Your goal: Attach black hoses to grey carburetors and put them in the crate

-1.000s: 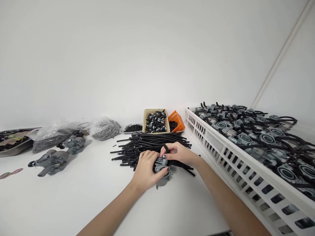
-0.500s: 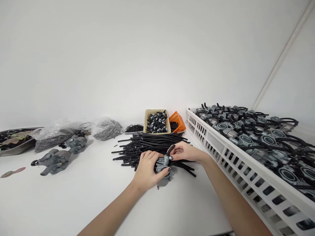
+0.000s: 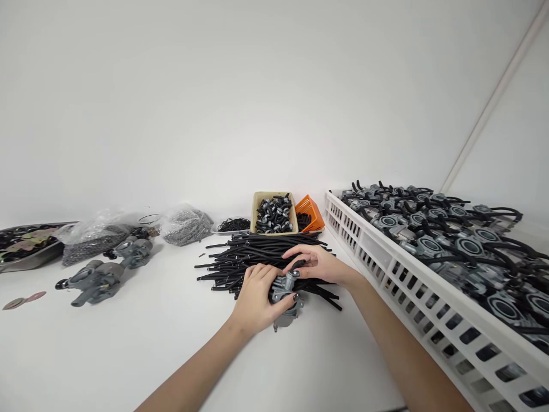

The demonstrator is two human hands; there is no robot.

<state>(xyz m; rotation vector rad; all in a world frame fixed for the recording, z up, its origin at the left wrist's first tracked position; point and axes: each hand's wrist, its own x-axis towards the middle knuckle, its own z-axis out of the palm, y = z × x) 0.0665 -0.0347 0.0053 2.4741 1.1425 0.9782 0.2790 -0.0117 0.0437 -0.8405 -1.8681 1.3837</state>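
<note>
My left hand (image 3: pixel 257 297) is wrapped round a small grey metal carburetor (image 3: pixel 286 297) held just above the white table (image 3: pixel 128 355). My right hand (image 3: pixel 319 264) is closed beside it, its fingertips pinching a short black rubber hose (image 3: pixel 299 264) at the carburetor's top. Both hands sit at the near edge of a big pile of black hoses (image 3: pixel 257 254).
A white slotted crate (image 3: pixel 412 286) full of carburetors with hoses runs along the right. At the back stand a beige tub of clips (image 3: pixel 274 213), an orange basket (image 3: pixel 309 212) and bags of small parts (image 3: pixel 186 224). Loose carburetors (image 3: pixel 96 280) and a metal tray (image 3: pixel 26 246) lie left.
My right hand has brought the black hose down from above onto the carburetor's top and lowered its fingers over it. My left hand has kept its grip in place.
</note>
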